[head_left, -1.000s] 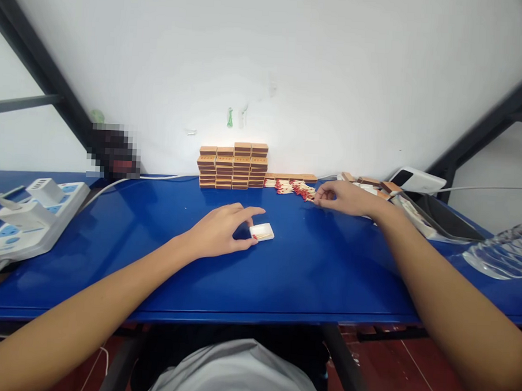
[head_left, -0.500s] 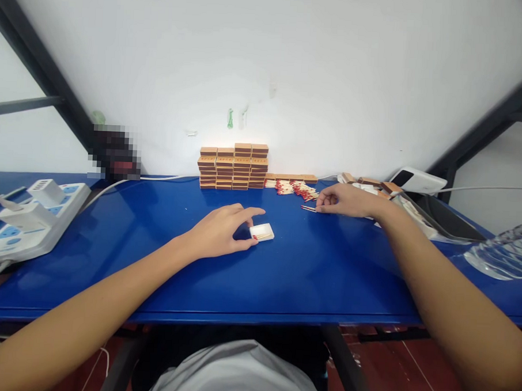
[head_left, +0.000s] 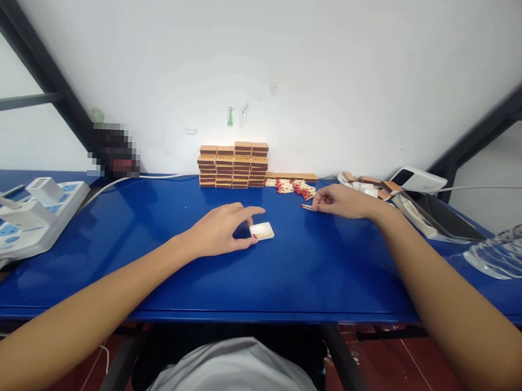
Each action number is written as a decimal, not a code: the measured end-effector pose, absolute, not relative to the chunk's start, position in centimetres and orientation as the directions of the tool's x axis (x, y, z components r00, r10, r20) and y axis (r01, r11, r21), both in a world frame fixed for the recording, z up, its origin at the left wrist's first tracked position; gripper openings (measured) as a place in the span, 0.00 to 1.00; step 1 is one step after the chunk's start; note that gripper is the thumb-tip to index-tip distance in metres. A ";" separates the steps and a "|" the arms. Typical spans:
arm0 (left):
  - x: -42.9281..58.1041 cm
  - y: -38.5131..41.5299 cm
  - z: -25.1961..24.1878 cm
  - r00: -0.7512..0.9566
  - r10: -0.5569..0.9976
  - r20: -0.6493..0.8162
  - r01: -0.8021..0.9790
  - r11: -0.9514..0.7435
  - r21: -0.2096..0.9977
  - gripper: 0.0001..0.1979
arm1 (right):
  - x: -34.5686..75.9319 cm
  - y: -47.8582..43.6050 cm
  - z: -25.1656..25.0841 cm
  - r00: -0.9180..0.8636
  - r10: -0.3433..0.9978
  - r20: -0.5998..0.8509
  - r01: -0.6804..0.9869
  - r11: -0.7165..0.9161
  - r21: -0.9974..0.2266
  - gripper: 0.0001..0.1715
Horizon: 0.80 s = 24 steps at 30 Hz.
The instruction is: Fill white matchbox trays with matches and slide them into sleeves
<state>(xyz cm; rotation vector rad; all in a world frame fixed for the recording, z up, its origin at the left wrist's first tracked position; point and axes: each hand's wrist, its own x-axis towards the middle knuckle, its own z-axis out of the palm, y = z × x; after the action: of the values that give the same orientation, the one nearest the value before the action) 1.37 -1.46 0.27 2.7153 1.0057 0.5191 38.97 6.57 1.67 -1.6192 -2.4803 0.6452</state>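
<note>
On the blue table lies a small white matchbox tray (head_left: 266, 231) with a few red-tipped matches inside. The thumb and a finger of my left hand (head_left: 225, 231) grip its left end, while the index finger stretches above it. To the right, my right hand (head_left: 336, 200) has its fingertips pinched on a match (head_left: 306, 207), whose red head points left just over the table. Behind that hand spreads a pile of loose matches (head_left: 293, 187) with red heads. My fingers hide part of the tray's left end and the match's other end.
Stacked matchboxes (head_left: 233, 165) stand against the wall. Loose box sleeves and trays (head_left: 369, 186) lie at the right, near a white device (head_left: 419, 179), a dark pouch (head_left: 441, 218) and clear plastic (head_left: 500, 255). A power strip (head_left: 65, 210) with plugs sits at the left.
My right hand has shifted slightly left along the table, with the match in its fingertips. My left hand and the tray have stayed in place.
</note>
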 end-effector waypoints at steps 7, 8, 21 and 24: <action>1.4 -1.6 0.4 0.708 0.659 0.255 0.585 -0.749 0.313 0.30 | 38.1 6.2 1.6 -0.447 0.884 -0.138 0.837 0.358 -0.414 0.27; 1.4 -1.6 0.4 0.707 0.660 0.252 0.586 -0.747 0.313 0.30 | 38.1 6.3 1.5 -0.456 0.880 -0.135 0.833 0.369 -0.412 0.27; 1.4 -1.7 0.4 0.711 0.653 0.261 0.583 -0.755 0.301 0.31 | 34.2 3.5 2.5 -0.549 0.836 0.014 0.731 0.488 -0.477 0.23; 1.5 -1.7 0.3 0.711 0.655 0.254 0.589 -0.753 0.294 0.31 | 31.0 1.6 2.7 -0.633 0.770 0.081 0.630 0.573 -0.525 0.19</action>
<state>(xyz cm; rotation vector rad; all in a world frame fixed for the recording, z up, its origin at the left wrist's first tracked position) 1.49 -1.66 0.31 2.7257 1.0017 0.5140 31.03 1.55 2.66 -1.1490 -2.5071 0.6616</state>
